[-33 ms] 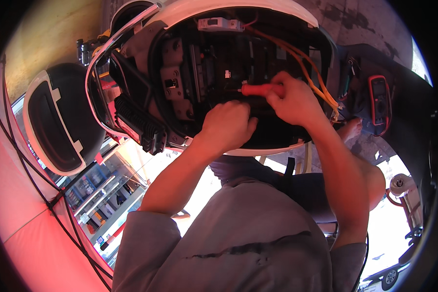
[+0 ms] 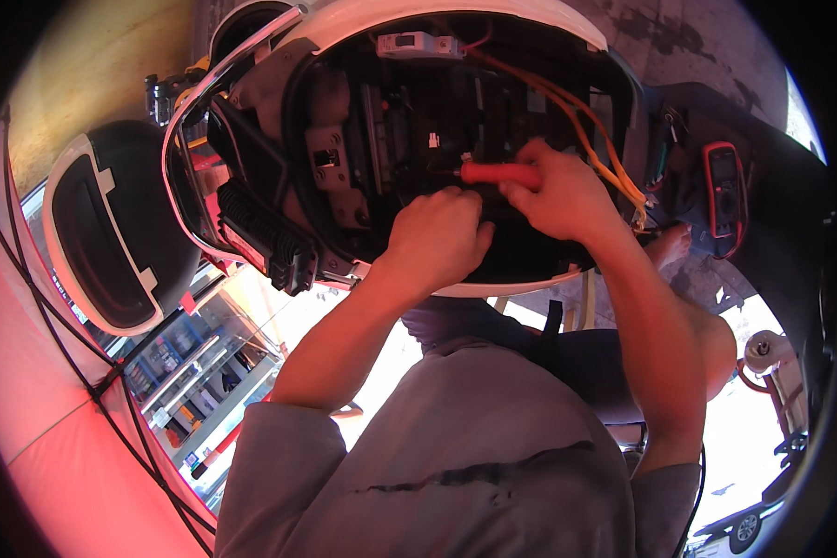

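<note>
My right hand [image 2: 564, 191] is closed round the red handle of a screwdriver [image 2: 500, 174], which lies nearly level and points left. Its shaft runs into the dark open body of a scooter [image 2: 530, 282], where the tip is lost in shadow. Beside it, at the near rim, my left hand [image 2: 437, 237] reaches in with fingers curled down. Those fingertips are hidden, so what they hold cannot be made out. Small white connectors [image 2: 433, 140] show beyond the hands. Left of them is a metal latch plate [image 2: 329, 160].
A breaker switch [image 2: 421, 46] sits at the far rim, with orange cables [image 2: 591, 130] running down the right side. A black finned module [image 2: 268, 240] hangs at the left. Farther out lie a dark seat-like cover [image 2: 112, 237] and a red-edged multimeter [image 2: 725, 195].
The fingers of my right hand have shifted slightly round the screwdriver handle. My left hand stays in place.
</note>
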Demonstrator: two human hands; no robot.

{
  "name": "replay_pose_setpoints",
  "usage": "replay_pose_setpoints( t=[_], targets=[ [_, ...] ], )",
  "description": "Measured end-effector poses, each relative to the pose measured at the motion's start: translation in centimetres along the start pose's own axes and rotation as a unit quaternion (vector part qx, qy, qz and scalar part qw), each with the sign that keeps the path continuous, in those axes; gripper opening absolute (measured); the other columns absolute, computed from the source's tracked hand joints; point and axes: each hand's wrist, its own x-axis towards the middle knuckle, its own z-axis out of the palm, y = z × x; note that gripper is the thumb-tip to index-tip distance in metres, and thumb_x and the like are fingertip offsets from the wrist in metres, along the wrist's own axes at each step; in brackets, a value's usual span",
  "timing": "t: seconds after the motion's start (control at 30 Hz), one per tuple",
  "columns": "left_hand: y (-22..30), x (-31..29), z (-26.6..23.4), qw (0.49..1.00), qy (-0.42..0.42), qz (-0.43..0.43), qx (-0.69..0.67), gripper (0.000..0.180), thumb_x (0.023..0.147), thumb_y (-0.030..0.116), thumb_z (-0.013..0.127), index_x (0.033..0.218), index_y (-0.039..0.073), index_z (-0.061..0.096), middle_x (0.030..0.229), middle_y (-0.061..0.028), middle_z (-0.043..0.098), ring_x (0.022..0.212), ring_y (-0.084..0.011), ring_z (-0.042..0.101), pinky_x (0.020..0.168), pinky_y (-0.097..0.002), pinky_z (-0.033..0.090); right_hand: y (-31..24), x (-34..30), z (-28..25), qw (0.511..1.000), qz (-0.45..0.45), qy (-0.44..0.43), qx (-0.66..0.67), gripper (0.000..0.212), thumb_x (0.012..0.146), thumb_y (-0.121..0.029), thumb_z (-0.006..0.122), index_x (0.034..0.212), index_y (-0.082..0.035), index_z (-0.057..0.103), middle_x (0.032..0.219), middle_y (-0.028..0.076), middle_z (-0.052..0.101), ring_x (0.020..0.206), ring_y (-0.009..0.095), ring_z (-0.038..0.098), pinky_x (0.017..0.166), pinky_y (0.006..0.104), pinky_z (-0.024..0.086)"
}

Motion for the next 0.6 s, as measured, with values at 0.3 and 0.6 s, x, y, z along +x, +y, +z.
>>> replay_pose_setpoints(
  t=[0.3, 0.6],
  targets=[
    [0.1, -5.0, 1.0, 0.973, 0.162, 0.152, -0.058, 0.026, 0.083, 0.021, 0.079, 0.095, 0.002, 0.065, 0.097, -0.0135, 0.067, 0.09, -0.0327, 0.065, 0.076, -0.044, 0.051, -0.1, 1.9, 0.4, 0.974, -0.081, -0.166, -0.134, 0.037, 0.089, -0.031, 0.073, 0.116, -0.007, 0.066, 0.1, 0.021, 0.072, 0.102, 0.04, 0.069, 0.089, 0.0487, 0.054],
    [-3.5, -5.3, 3.9, 0.92, 0.328, 0.202, 0.068, 0.027, 0.078, 0.028, 0.078, 0.07, 0.011, 0.059, 0.067, -0.0026, 0.053, 0.062, -0.021, 0.054, 0.055, -0.0334, 0.04, -0.5, 5.1, 0.1, 0.949, -0.095, -0.24, -0.182, 0.035, 0.09, -0.034, 0.071, 0.107, -0.003, 0.069, 0.106, 0.02, 0.071, 0.105, 0.038, 0.068, 0.092, 0.0464, 0.053]
  ],
)
